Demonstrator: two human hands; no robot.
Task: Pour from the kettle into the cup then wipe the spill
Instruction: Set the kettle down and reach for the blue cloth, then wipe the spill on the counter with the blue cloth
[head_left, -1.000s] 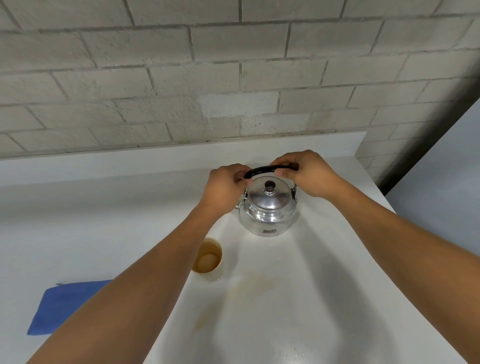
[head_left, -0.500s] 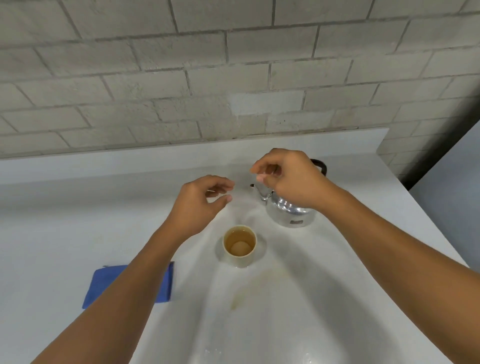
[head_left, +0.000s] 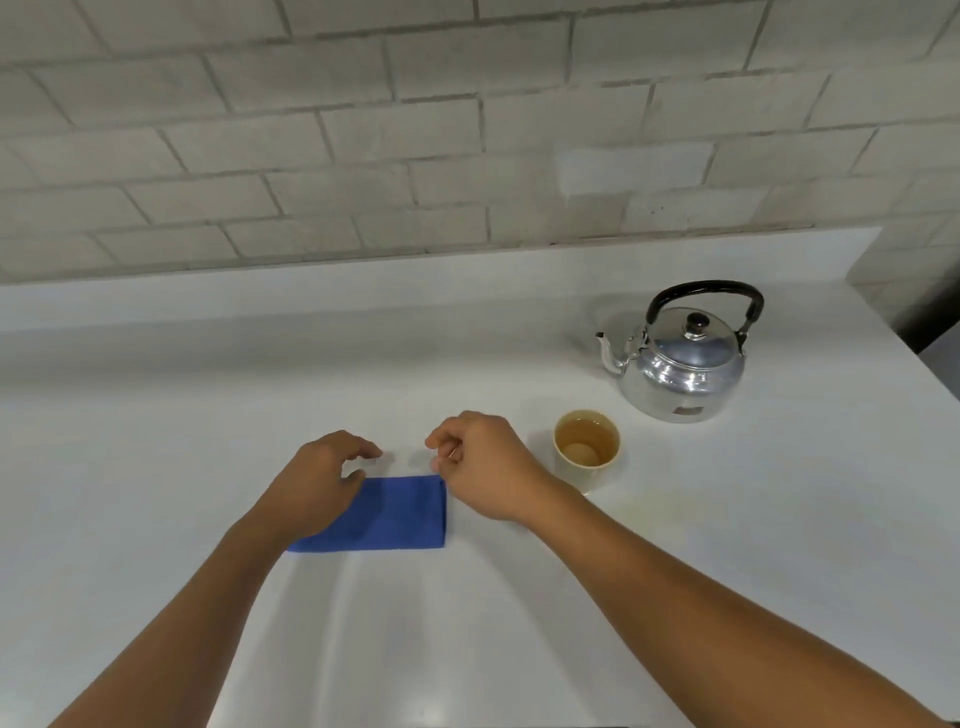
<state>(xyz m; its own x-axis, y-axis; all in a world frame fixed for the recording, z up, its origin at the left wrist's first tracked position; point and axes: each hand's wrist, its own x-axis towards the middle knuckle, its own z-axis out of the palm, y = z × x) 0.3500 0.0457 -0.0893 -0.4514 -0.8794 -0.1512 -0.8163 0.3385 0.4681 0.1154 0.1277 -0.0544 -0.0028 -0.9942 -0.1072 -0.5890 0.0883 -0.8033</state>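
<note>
Your left hand (head_left: 317, 486) hovers over the left part of the folded blue rectangular cloth (head_left: 395, 512), fingers curved and spread loosely, thumb apart from them; it grips nothing, and whether the palm touches the fabric beneath cannot be told. Your right hand (head_left: 485, 467) sits just beside the cloth's far right corner, fingers curled in with thumb and forefinger nearly pinched, yet nothing shows between them; you cannot tell whether it touches the corner.

In the head view, the cloth lies flat on the white countertop (head_left: 156, 441), between your two hands. Just right of your right hand stands the small cream paper cup (head_left: 587, 447), upright and holding brownish liquid. Near the cup's base, toward you and to the right, a faint yellowish spill (head_left: 660, 506) stains the counter. Farther back and right stands the shiny round metal kettle (head_left: 680, 371), upright, lid on, black handle raised, spout pointing left, apart from both hands. A pale brick wall (head_left: 415, 130) runs behind the counter.
</note>
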